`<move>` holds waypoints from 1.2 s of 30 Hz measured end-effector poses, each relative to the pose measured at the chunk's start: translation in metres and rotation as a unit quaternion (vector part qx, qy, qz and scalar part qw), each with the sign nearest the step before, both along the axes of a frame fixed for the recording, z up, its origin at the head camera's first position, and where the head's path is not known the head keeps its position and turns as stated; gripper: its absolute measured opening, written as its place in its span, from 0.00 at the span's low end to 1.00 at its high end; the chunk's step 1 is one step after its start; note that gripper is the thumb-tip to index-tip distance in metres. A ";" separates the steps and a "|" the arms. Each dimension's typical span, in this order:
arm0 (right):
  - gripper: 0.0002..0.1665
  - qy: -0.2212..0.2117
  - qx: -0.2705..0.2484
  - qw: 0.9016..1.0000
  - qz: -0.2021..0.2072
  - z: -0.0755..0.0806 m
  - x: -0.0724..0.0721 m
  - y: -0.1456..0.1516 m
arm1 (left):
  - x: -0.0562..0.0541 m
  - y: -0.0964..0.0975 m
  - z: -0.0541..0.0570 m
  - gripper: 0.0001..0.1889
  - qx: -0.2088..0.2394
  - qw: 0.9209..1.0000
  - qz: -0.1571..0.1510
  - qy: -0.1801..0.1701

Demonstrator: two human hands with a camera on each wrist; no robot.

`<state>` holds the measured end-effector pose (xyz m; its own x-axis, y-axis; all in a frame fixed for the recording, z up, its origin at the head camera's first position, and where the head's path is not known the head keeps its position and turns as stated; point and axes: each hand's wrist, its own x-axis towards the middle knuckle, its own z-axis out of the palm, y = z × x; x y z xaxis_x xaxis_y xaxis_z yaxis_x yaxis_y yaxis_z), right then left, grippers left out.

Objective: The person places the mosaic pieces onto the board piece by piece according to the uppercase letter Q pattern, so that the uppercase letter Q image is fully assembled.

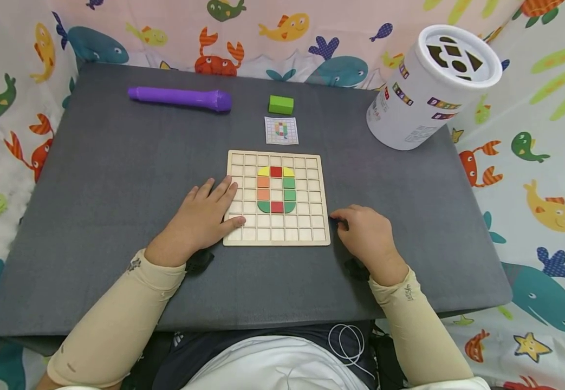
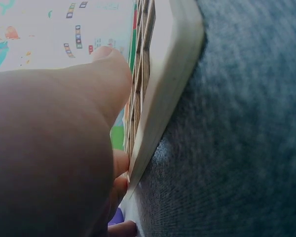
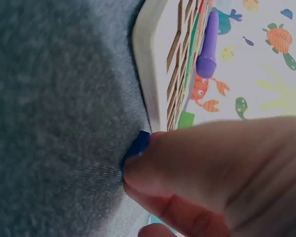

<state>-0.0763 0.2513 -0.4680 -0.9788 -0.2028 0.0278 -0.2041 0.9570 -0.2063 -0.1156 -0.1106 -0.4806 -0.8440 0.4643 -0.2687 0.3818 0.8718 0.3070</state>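
Observation:
A square wooden grid board (image 1: 311, 227) lies on the grey table. Yellow, red, orange and green tiles (image 1: 277, 207) form a ring in its cells, with corner tiles rounded on the outside. My left hand (image 1: 199, 216) rests at the board's left edge, fingers spread, thumb and fingertips over the border. Beside the right edge, my right hand (image 1: 367, 235) pinches a small blue tile (image 3: 137, 148) between thumb and fingers, low over the cloth. The fingers cover part of that tile. Behind the board is a small pattern card (image 1: 282, 131) printed with a coloured figure on a grid.
A bright green block (image 1: 281, 104) stands just behind the card. To the back left lies a purple microphone-shaped stick (image 1: 180, 99). A white tub (image 1: 409, 103) with shaped holes in its lid stands at the back right. Sea-animal printed cloth (image 1: 165, 40) surrounds the table.

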 end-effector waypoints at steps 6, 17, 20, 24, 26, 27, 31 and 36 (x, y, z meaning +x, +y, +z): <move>0.15 0.003 0.002 1.000 -0.005 0.006 0.000 0.000 | 0.002 0.001 0.005 0.47 0.001 1.000 0.001 0.000; 0.14 -0.027 0.012 1.000 0.000 0.004 -0.001 -0.002 | 0.005 0.000 0.006 0.46 0.005 1.000 0.003 0.001; 0.13 -0.028 0.000 1.000 -0.007 0.001 -0.004 -0.003 | 0.005 -0.001 0.003 0.46 0.005 1.000 0.003 -0.002; 0.13 -0.029 -0.015 0.999 -0.013 0.002 -0.008 -0.009 | 0.004 -0.003 0.000 0.46 0.006 1.000 0.003 -0.007; 0.14 -0.030 -0.023 0.999 -0.005 0.005 -0.009 -0.015 | 0.003 -0.003 -0.001 0.46 0.006 1.000 0.005 -0.006; 0.14 -0.031 -0.027 0.999 0.002 0.007 -0.010 -0.019 | 0.003 -0.004 -0.002 0.46 0.005 1.000 0.005 -0.005; 0.11 -0.034 -0.036 0.998 0.027 0.013 -0.014 -0.035 | 0.002 -0.003 -0.001 0.46 0.006 1.000 0.006 -0.001; 0.09 -0.039 -0.053 0.997 0.048 0.013 -0.019 -0.051 | 0.002 -0.001 0.002 0.46 0.008 1.000 0.004 -0.001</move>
